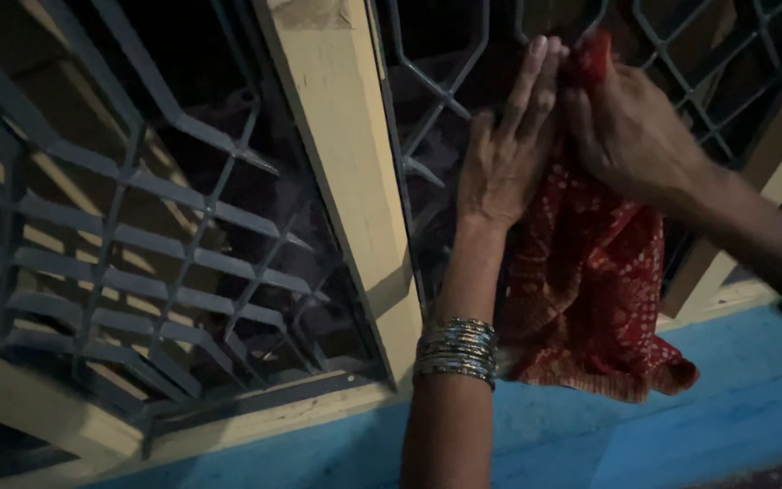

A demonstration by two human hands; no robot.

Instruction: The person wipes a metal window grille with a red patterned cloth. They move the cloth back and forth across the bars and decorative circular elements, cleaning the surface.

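A red patterned cloth (590, 281) hangs down in front of the right window's grey metal grille (436, 100). My right hand (631, 136) grips the cloth's bunched top end up against the grille. My left hand (504, 149), with several metal bangles at the wrist, lies beside it with fingers stretched up, fingertips touching the same top end of the cloth. The cloth's lower edge hangs just above the blue wall.
A cream wooden post (346, 172) separates the right window from a left window with its own grey grille (147, 235). Below runs a cream sill (255, 421) and a blue painted wall (726, 398). Behind the grilles it is dark.
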